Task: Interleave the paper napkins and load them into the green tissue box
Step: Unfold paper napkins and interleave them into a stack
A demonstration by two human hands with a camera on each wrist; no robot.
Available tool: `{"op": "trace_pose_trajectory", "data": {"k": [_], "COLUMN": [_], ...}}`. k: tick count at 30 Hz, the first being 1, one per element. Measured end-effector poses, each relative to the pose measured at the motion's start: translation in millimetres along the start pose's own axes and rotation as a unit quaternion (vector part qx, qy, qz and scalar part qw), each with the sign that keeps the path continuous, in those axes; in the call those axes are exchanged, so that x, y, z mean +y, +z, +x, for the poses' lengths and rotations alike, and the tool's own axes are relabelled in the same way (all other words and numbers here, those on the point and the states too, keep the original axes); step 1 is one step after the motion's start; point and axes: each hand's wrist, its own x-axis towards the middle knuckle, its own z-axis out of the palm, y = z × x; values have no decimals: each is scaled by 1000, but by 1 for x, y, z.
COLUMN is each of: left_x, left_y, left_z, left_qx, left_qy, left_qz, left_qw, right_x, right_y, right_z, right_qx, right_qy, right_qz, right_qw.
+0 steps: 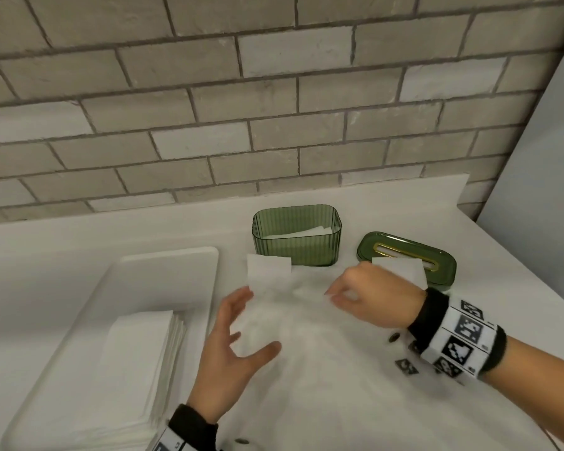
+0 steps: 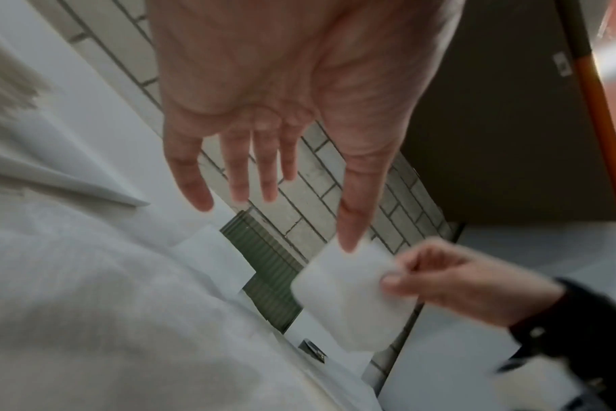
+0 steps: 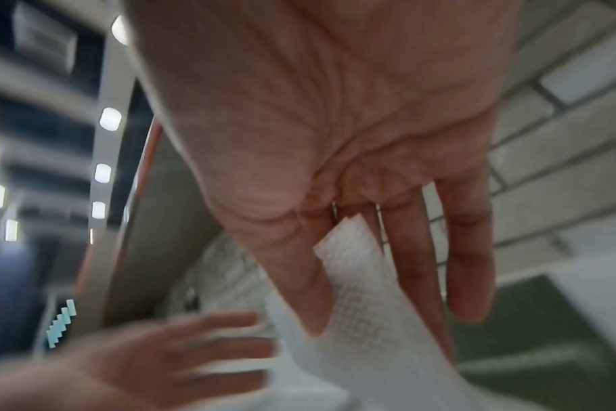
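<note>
Right hand (image 1: 368,296) pinches a white embossed paper napkin (image 3: 355,294) between thumb and fingers, near the middle of the white counter (image 1: 111,232); in the head view that sheet is motion-blurred and spreads toward the left hand (image 1: 233,353). The left hand has its fingers spread and straight, palm facing the sheet, holding nothing; whether it touches the paper is unclear from the blur. Ribbed translucent green tissue box (image 1: 296,236) stands open at the far middle of the counter, with some white napkins lying inside at the bottom. A separate flat white napkin (image 1: 269,270) sits just in front of the box's near left corner. Green oval lid with a gold-rimmed slot (image 1: 407,255) lies flat to the right of the box, close beside it; another white sheet's corner (image 1: 401,270) shows past the right hand in front of the lid. On the left, a white rectangular tray (image 1: 163,265) holds a stack of folded white napkins (image 1: 137,362) at its near end. Grey brick-pattern wall (image 1: 209,92) behind the counter. Both wrists wear black bands with printed marker tags (image 1: 459,340).
</note>
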Motion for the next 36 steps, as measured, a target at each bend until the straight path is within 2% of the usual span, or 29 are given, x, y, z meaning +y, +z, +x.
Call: {"op": "trace_pose_trajectory", "data": {"k": [2,4,6,8,10,12,14,16,19,22,25,28,30,32,34,36], "left_x": [2,3,6,4,6,9,11,13,8,2,-6,-11,-12,-12,-8,0], "left_y": [7,15,18,19,17,14,13,15,16,12,11,16,20,22,25,30], "left_z": [2,5,3,2,0,-1,-2,-3,-4,-7,-10,-14,-15,-11,-6,-1], "left_qx": [-22,-49,-63,-52,-33,-17,-6,7,23,-50,-149,-199,-188,-148,-91,-31], "left_qy": [34,40,12,6,-21,-54,-73,-78,-105,-124,-116,-105,-106,-90,-55,2], "left_qz": [16,4,-37,-63,-97,-130,-146,-166,-191,-190,-115,-64,-57,-86,-142,-188], "left_qw": [999,998,997,997,995,990,987,983,976,973,975,972,975,981,984,982], "right_x": [-30,-38,-27,-5,22,41,50,52,54,50,45,41,35,23,6,-5], "right_y": [-2,2,8,13,18,24,34,45,52,46,43,37,25,3,-23,-39], "right_z": [-13,-16,-9,-1,4,4,3,3,6,6,6,2,-3,-11,-20,-23], "right_qx": [-83,-116,-70,-19,-12,-52,-105,-132,-134,-138,-129,-95,-86,-98,-117,-106], "right_qy": [-82,-114,-98,-49,6,77,125,119,114,142,150,142,103,32,-20,-47], "right_qz": [149,262,341,389,364,250,142,91,58,38,30,30,87,224,371,464], "right_qw": [982,951,932,920,931,964,976,980,983,979,980,985,987,969,921,878]}}
